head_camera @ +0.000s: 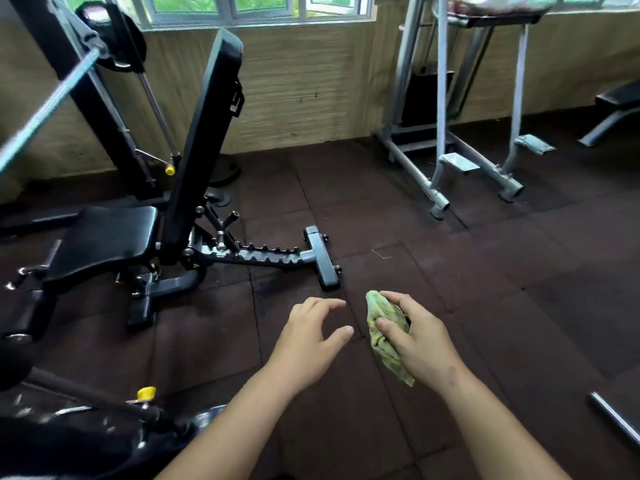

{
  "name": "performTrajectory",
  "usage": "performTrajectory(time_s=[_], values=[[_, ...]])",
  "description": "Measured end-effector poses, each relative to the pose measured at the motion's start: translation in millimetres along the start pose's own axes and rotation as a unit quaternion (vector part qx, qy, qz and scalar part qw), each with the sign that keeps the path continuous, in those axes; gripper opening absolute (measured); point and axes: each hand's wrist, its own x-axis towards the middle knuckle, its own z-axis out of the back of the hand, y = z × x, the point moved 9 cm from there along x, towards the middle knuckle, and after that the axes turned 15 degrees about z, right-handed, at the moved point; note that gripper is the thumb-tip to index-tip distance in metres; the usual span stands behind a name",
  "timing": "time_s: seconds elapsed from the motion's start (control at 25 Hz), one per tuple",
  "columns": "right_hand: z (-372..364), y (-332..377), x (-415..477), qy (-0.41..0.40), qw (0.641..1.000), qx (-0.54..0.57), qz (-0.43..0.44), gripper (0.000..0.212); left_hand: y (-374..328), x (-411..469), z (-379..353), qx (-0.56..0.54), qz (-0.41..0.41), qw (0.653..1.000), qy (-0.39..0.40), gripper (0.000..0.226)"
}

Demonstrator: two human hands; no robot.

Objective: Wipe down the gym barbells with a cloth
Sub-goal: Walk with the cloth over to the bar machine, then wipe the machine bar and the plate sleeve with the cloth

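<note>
My right hand (420, 337) is shut on a crumpled green and yellow striped cloth (382, 336), held low over the dark floor. Just to its left, my left hand (311, 336) hovers with fingers spread and nothing in it. A barbell (45, 109) with a pale steel shaft runs diagonally across the upper left, resting on a black rack, with a black plate (114, 32) at its far end. Both hands are well away from that bar. Another steel bar's end (616, 419) shows at the lower right edge.
A black adjustable bench (194, 161) with its back raised stands left of centre on dark rubber floor tiles (485, 271). A grey metal machine frame (450, 161) stands at the back right. Black equipment with a yellow knob (145, 393) fills the lower left. Another bench (616, 105) is at far right.
</note>
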Motion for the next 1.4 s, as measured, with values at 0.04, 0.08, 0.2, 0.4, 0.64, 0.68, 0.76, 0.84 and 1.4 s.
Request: performTrajectory(time_s=[0.04,0.08,0.2,0.4,0.64,0.68,0.76,0.84,1.4], values=[[2,-1,21,0.006,1.000,0.002,0.008,0.038,-3,15,5,-0.003,0.009,1.000,-0.007,0.040],[3,-1,42,0.013,1.000,0.003,0.016,0.038,-6,32,12,-0.007,0.013,1.000,-0.015,0.040],[-1,-9,106,0.030,0.999,0.008,0.028,0.039,-5,85,32,-0.020,0.028,0.998,-0.044,0.039],[-41,-6,211,0.069,0.996,-0.006,0.059,0.039,17,172,70,-0.049,0.039,0.995,-0.074,0.040],[-108,20,347,0.114,0.987,-0.030,0.108,0.042,66,279,132,-0.060,0.073,0.992,-0.083,0.043],[-119,25,369,0.119,0.986,-0.030,0.115,0.041,74,296,148,-0.062,0.080,0.990,-0.096,0.043],[-142,37,405,0.139,0.982,-0.027,0.126,0.041,88,321,180,-0.067,0.096,0.986,-0.120,0.041],[-165,49,438,0.156,0.977,-0.012,0.142,0.041,98,341,209,-0.066,0.107,0.982,-0.141,0.040],[-384,186,626,0.389,0.862,0.146,0.292,0.041,200,377,391,-0.044,0.295,0.871,-0.391,0.043]])
